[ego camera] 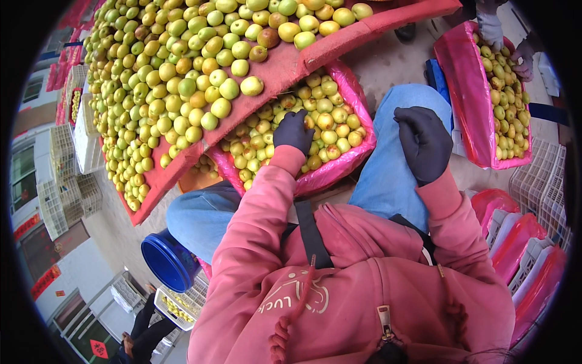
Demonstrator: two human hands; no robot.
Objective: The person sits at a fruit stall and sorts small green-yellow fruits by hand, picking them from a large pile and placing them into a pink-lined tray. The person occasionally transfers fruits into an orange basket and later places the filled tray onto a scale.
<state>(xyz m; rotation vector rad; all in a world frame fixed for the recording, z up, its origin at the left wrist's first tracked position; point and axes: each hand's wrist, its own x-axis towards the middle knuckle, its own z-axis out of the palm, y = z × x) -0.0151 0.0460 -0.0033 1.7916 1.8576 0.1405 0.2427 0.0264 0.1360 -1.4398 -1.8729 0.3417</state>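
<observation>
My left hand (293,132), in a dark glove, reaches down onto green-yellow jujubes (325,121) in a crate lined with pink plastic film (349,86). Its fingers point away from me among the fruit, and the fingertips are partly hidden. Over my right knee, my right hand (425,143) is raised in a matching glove with its fingers curled inward. The palm is turned out of sight, so whether it holds a fruit is hidden. Beyond the crate slopes a red padded table (284,75), heaped with more jujubes (182,86); its edge overhangs the crate's far side.
Another pink-lined crate of jujubes (504,109) stands at right, with another person's gloved hand (490,31) over it. Lined crates (523,241) sit by my right side. A blue bucket (166,260) is at my left, and an orange container (195,181) is under the table edge.
</observation>
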